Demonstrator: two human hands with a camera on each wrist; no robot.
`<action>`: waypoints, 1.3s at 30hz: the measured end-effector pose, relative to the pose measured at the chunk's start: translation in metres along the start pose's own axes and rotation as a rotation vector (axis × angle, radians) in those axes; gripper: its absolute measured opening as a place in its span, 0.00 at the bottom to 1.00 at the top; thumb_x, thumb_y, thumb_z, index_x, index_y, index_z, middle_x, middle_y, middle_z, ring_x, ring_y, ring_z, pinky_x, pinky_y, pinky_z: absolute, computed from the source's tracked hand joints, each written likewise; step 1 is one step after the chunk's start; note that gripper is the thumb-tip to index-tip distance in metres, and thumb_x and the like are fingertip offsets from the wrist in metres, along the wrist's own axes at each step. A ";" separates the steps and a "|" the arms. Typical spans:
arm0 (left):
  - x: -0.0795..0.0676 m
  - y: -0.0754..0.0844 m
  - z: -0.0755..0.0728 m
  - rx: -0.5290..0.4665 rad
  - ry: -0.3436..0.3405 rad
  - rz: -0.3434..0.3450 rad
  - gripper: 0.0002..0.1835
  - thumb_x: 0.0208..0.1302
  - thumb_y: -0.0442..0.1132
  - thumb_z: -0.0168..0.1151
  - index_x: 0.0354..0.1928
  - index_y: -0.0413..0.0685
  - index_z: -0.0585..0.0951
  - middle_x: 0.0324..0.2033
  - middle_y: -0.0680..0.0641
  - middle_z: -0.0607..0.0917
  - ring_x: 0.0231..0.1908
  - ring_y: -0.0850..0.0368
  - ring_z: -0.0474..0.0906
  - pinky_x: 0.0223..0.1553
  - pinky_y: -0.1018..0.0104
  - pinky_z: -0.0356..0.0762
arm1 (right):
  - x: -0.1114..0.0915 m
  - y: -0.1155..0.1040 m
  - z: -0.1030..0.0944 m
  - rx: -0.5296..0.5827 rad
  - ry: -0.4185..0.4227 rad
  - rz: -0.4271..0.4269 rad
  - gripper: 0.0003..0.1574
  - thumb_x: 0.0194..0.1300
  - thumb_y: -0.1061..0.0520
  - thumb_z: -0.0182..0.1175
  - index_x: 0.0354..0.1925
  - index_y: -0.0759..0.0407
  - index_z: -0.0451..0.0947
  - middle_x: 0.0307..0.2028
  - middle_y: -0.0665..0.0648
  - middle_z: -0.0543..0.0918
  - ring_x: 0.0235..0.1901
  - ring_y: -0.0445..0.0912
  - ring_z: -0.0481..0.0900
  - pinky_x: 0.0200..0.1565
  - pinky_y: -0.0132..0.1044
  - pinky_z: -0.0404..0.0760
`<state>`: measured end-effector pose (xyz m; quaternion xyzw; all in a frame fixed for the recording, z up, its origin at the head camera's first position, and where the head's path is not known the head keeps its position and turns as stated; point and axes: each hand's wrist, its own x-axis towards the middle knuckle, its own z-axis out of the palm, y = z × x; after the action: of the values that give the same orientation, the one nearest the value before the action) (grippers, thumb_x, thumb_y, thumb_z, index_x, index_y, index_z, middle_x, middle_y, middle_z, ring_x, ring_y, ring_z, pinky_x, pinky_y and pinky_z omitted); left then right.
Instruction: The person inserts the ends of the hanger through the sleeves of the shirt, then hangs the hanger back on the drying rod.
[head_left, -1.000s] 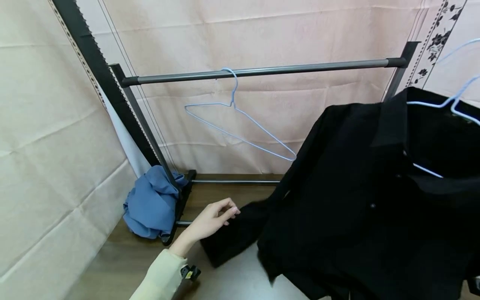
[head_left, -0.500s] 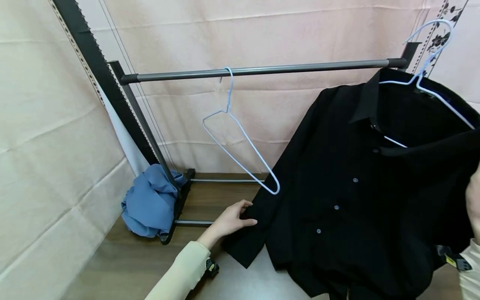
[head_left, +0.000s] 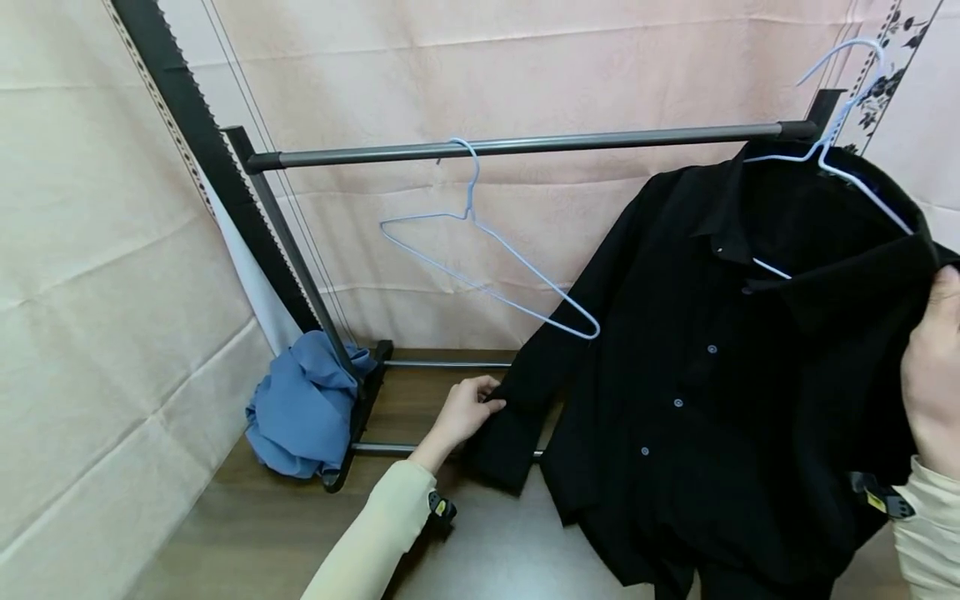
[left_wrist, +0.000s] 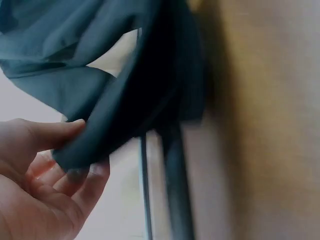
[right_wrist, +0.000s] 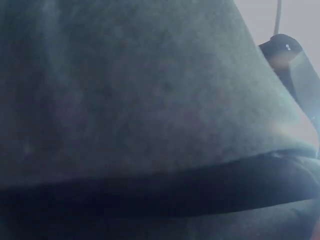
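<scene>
Fingers (left_wrist: 91,187) and thumb of the left hand (head_left: 459,414) pinch the end of a sleeve (head_left: 540,367) on a black shirt (head_left: 720,450). They pull it out to the side, maybe so the sleeve doesn't bunch up. The shirt fills the right half of the frame, with its neck near the upper right. It has a light blue hanger (head_left: 855,100) inside, which seems to help the shoulders stay wide. The hanger's hook pokes up by the end of the bar (head_left: 622,142), and I can't tell if they touch.

The right hand (head_left: 930,383), at the right edge, has its thumb on the shirt's shoulder, likely to help hold it up. Its other fingers are hidden, so I can't tell how they bend.

An empty hanger (head_left: 470,202) hangs from the bar by its hook, near the middle. Its low corner shows in front of the sleeve. Blue cloth (head_left: 300,408) sits in a heap by the rack's leg (head_left: 279,221), lower left.
</scene>
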<state>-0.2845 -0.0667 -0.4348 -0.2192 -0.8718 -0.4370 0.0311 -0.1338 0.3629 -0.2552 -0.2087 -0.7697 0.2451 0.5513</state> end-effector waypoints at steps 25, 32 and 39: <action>0.010 0.007 0.037 0.071 -0.258 0.002 0.21 0.72 0.37 0.61 0.64 0.40 0.77 0.60 0.40 0.81 0.60 0.43 0.77 0.60 0.51 0.74 | -0.021 -0.003 0.010 0.108 0.011 -0.163 0.26 0.79 0.49 0.50 0.56 0.69 0.80 0.52 0.73 0.82 0.53 0.69 0.78 0.63 0.40 0.71; 0.001 0.007 0.039 0.075 -0.363 -0.026 0.28 0.70 0.42 0.64 0.69 0.40 0.73 0.64 0.40 0.78 0.65 0.47 0.72 0.64 0.54 0.69 | -0.027 0.004 0.017 0.118 0.030 -0.184 0.24 0.78 0.50 0.52 0.55 0.67 0.82 0.51 0.69 0.84 0.53 0.67 0.80 0.62 0.32 0.70; -0.004 0.008 0.035 0.101 -0.377 -0.015 0.26 0.73 0.44 0.60 0.68 0.39 0.74 0.63 0.40 0.78 0.65 0.47 0.72 0.64 0.53 0.69 | -0.033 0.006 0.016 0.094 0.010 -0.197 0.26 0.79 0.49 0.51 0.56 0.69 0.81 0.52 0.71 0.83 0.54 0.68 0.79 0.63 0.43 0.72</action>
<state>-0.2729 -0.0372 -0.4515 -0.2891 -0.8845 -0.3442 -0.1251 -0.1388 0.3458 -0.2883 -0.1071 -0.7715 0.2245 0.5856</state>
